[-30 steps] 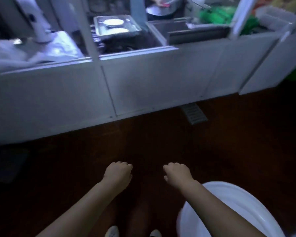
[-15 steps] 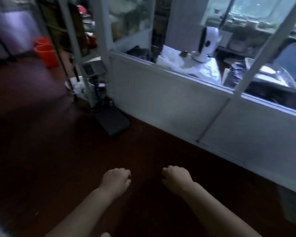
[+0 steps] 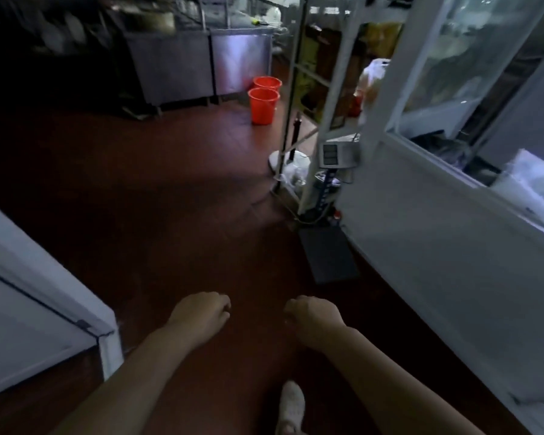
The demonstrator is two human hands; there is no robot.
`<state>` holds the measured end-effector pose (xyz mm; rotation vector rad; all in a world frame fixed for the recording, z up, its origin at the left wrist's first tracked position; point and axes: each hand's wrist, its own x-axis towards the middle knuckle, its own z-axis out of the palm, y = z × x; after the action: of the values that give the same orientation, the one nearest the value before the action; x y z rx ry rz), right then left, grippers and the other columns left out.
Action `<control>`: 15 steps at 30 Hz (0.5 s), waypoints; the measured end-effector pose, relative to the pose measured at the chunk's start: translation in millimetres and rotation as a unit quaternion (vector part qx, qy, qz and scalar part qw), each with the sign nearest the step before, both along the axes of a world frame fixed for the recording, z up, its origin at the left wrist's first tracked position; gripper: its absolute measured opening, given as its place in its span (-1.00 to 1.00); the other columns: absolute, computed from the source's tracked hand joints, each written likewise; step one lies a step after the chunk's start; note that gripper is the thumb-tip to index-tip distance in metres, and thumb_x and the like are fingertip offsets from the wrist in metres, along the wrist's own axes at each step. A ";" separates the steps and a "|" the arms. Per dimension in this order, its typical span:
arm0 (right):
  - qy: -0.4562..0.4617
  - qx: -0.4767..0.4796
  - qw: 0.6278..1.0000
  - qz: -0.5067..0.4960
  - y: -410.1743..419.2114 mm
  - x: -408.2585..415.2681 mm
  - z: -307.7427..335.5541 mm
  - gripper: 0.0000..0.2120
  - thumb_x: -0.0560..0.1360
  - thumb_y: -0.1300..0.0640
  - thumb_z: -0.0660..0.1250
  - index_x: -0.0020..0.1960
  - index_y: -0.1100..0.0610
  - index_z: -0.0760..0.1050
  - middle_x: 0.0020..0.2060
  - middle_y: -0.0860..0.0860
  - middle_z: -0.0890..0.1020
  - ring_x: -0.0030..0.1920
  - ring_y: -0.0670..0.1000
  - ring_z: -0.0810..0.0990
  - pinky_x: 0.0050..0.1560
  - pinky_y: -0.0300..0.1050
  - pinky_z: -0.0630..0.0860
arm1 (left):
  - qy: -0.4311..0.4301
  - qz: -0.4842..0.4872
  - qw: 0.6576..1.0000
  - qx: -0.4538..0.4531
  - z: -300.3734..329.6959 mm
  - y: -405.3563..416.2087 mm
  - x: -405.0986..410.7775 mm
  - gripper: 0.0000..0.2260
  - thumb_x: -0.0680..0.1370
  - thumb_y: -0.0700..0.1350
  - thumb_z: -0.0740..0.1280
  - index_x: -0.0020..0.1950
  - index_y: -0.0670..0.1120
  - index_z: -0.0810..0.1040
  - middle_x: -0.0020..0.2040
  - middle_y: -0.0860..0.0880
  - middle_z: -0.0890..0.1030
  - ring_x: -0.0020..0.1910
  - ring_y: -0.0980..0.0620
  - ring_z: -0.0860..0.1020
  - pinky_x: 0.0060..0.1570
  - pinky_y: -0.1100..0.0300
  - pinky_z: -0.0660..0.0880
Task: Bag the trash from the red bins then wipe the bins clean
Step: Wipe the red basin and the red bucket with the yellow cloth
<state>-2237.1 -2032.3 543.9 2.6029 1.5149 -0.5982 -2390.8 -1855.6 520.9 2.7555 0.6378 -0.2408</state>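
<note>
Both forearms reach forward, low over the dark red floor (image 3: pixel 145 215). Left hand (image 3: pixel 201 313) and right hand (image 3: pixel 314 315) knuckles-up, fingers curled under into loose fists, holding nothing — apart from each other. Two red bins (image 3: pixel 263 102) stand touching on the floor far ahead of the hands, beside a steel cabinet (image 3: pixel 201 58) — a white partition (image 3: pixel 437 246) runs right of the hands.

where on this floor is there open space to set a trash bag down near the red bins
Bare floor stretches from the left hand and right hand up to the two red bins, bordered left by a white panel. It is crowded to the right: the metal rack, the platform scale and bagged clutter at the rack's foot.
</note>
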 end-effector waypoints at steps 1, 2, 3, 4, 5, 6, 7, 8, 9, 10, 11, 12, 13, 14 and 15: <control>0.003 -0.003 1.000 0.011 18.3 11.8 -0.9 -0.75 0.57 -0.01 0.16 0.16 0.04 0.48 0.09 0.02 0.55 0.07 0.08 0.56 -0.06 -0.09 0.44 | -0.007 0.012 1.000 0.006 0.6 16.4 9.1 -0.81 0.56 0.03 0.20 0.11 0.09 0.53 0.06 0.12 0.58 0.03 0.10 0.54 -0.13 0.19 0.42; 0.001 -0.008 1.000 0.022 36.7 25.4 -2.0 -0.76 0.58 -0.02 0.15 0.15 0.05 0.47 0.07 0.02 0.56 0.04 0.07 0.57 -0.09 -0.09 0.45 | -0.016 0.023 1.000 0.010 1.3 33.0 19.7 -0.82 0.56 0.03 0.21 0.10 0.09 0.54 0.04 0.13 0.59 0.01 0.11 0.54 -0.16 0.21 0.40; -0.003 -0.014 0.999 0.032 55.7 40.3 -3.0 -0.76 0.58 -0.02 0.14 0.14 0.05 0.47 0.05 0.01 0.56 0.01 0.05 0.57 -0.11 -0.10 0.46 | -0.023 0.033 0.999 0.013 2.4 50.4 31.3 -0.82 0.55 0.04 0.21 0.09 0.09 0.54 0.03 0.12 0.59 0.01 0.11 0.55 -0.18 0.21 0.38; -0.006 -0.020 0.999 0.042 75.8 56.7 -4.0 -0.77 0.58 -0.02 0.14 0.14 0.05 0.46 0.03 0.01 0.57 -0.03 0.04 0.57 -0.12 -0.10 0.48 | -0.029 0.041 0.999 0.017 3.9 68.5 43.9 -0.82 0.55 0.04 0.22 0.09 0.09 0.55 0.03 0.12 0.60 0.01 0.11 0.55 -0.17 0.21 0.39; -0.007 -0.025 0.998 0.050 96.4 74.3 -4.6 -0.77 0.59 -0.02 0.14 0.14 0.05 0.45 0.02 0.02 0.56 -0.04 0.04 0.57 -0.13 -0.10 0.48 | -0.033 0.048 0.998 0.022 5.9 86.8 57.8 -0.82 0.54 0.04 0.23 0.09 0.08 0.55 0.03 0.12 0.60 0.02 0.10 0.55 -0.14 0.19 0.41; -0.009 -0.026 0.998 0.060 118.0 93.3 -5.0 -0.78 0.59 -0.01 0.14 0.15 0.05 0.45 0.02 0.02 0.55 -0.04 0.04 0.56 -0.14 -0.11 0.47 | -0.037 0.057 0.997 0.026 7.7 105.7 73.0 -0.81 0.54 0.04 0.23 0.10 0.08 0.55 0.04 0.12 0.60 0.03 0.10 0.55 -0.11 0.19 0.42; -0.011 -0.025 0.997 0.071 140.2 113.6 -5.0 -0.78 0.59 0.00 0.13 0.15 0.05 0.45 0.02 0.02 0.55 -0.03 0.04 0.56 -0.15 -0.12 0.45 | -0.041 0.071 0.996 0.029 9.5 124.7 88.2 -0.81 0.54 0.03 0.23 0.10 0.08 0.55 0.04 0.12 0.60 0.04 0.11 0.55 -0.09 0.20 0.43; -0.014 -0.022 0.996 0.080 162.2 134.2 -3.8 -0.78 0.59 0.00 0.13 0.15 0.05 0.45 0.03 0.02 0.55 -0.02 0.04 0.56 -0.16 -0.13 0.44 | -0.046 0.087 0.995 0.029 11.9 143.4 103.8 -0.81 0.55 0.03 0.23 0.11 0.08 0.55 0.04 0.13 0.59 0.03 0.12 0.54 -0.08 0.21 0.43; -0.014 -0.021 0.996 0.087 184.5 155.0 -1.0 -0.78 0.59 0.01 0.13 0.14 0.06 0.46 0.03 0.02 0.55 -0.02 0.04 0.56 -0.16 -0.13 0.44 | -0.050 0.105 0.993 0.027 15.3 161.4 119.0 -0.82 0.55 0.03 0.23 0.11 0.08 0.55 0.04 0.13 0.59 0.03 0.13 0.54 -0.08 0.22 0.44; -0.012 -0.020 0.995 0.094 206.5 175.1 2.5 -0.78 0.59 0.02 0.13 0.14 0.07 0.46 0.03 0.02 0.56 -0.02 0.04 0.56 -0.16 -0.12 0.45 | -0.049 0.119 0.991 0.024 19.2 179.1 134.2 -0.82 0.55 0.03 0.23 0.10 0.09 0.54 0.04 0.13 0.59 0.02 0.13 0.54 -0.07 0.22 0.44; -0.012 -0.018 0.994 0.103 227.6 194.2 5.6 -0.78 0.58 0.02 0.14 0.13 0.08 0.46 0.03 0.03 0.56 -0.02 0.04 0.56 -0.15 -0.12 0.45 | -0.046 0.131 0.990 0.022 23.0 195.4 148.0 -0.82 0.55 0.03 0.23 0.10 0.09 0.54 0.04 0.14 0.59 0.02 0.14 0.54 -0.07 0.23 0.45; -0.015 -0.013 0.993 0.115 248.8 212.7 8.4 -0.77 0.58 0.02 0.14 0.12 0.08 0.47 0.04 0.03 0.56 0.00 0.05 0.56 -0.13 -0.12 0.44 | -0.044 0.140 0.989 0.024 26.2 211.1 161.1 -0.83 0.55 0.03 0.23 0.09 0.09 0.54 0.03 0.14 0.58 0.01 0.14 0.54 -0.07 0.23 0.45; -0.020 -0.006 0.992 0.128 270.0 230.1 11.5 -0.77 0.57 0.02 0.15 0.12 0.08 0.47 0.05 0.04 0.56 0.02 0.06 0.56 -0.11 -0.11 0.43 | -0.042 0.150 0.988 0.025 29.1 227.0 173.1 -0.83 0.55 0.03 0.23 0.08 0.09 0.54 0.02 0.14 0.58 -0.01 0.15 0.53 -0.07 0.23 0.46; -0.026 0.002 0.990 0.138 291.3 246.2 14.4 -0.76 0.56 0.01 0.15 0.13 0.08 0.48 0.07 0.04 0.56 0.05 0.07 0.55 -0.09 -0.11 0.43 | -0.040 0.159 0.986 0.027 31.8 242.9 184.1 -0.84 0.55 0.03 0.22 0.07 0.09 0.54 0.01 0.15 0.58 -0.02 0.16 0.53 -0.08 0.24 0.46; -0.031 0.009 0.989 0.146 311.9 261.1 16.6 -0.76 0.55 0.01 0.16 0.13 0.08 0.48 0.10 0.05 0.56 0.09 0.08 0.54 -0.06 -0.11 0.43 | -0.037 0.167 0.985 0.028 34.6 258.3 193.7 -0.85 0.55 0.03 0.22 0.06 0.09 0.54 0.00 0.15 0.58 -0.04 0.17 0.53 -0.10 0.25 0.45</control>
<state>-1976.0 -1720.4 560.5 2.3203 1.8410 -0.4714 -2197.1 -1597.3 555.5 2.6385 1.0843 -0.0448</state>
